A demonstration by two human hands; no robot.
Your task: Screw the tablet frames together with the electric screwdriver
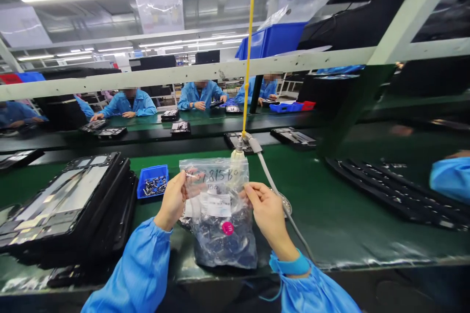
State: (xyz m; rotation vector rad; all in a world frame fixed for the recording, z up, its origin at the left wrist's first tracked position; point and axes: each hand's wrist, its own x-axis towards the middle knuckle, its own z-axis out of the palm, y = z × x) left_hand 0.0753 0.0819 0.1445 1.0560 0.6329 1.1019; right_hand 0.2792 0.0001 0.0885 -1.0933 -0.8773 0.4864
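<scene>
A clear zip-lock plastic bag (223, 234) filled with small dark parts is held upright in front of me at the bench's near edge. It has handwriting along its top, a white label and a round pink sticker. My left hand (172, 200) pinches the bag's upper left edge. On the opposite side, my right hand (268, 210) grips the upper right edge between thumb and fingers. Behind the bag, an electric screwdriver (238, 151) hangs from a yellow cord, partly hidden by the bag. Close to my left hand is a blue tray (153, 181) of small metal parts.
Stacked black device frames (73, 200) stand on the left of the green bench (352, 234). More black frames (396, 195) lie at the right, near a blue sleeve (451, 178). A grey cable (271, 181) crosses the bench. Several people in blue work opposite, below a white crossbar (165, 71).
</scene>
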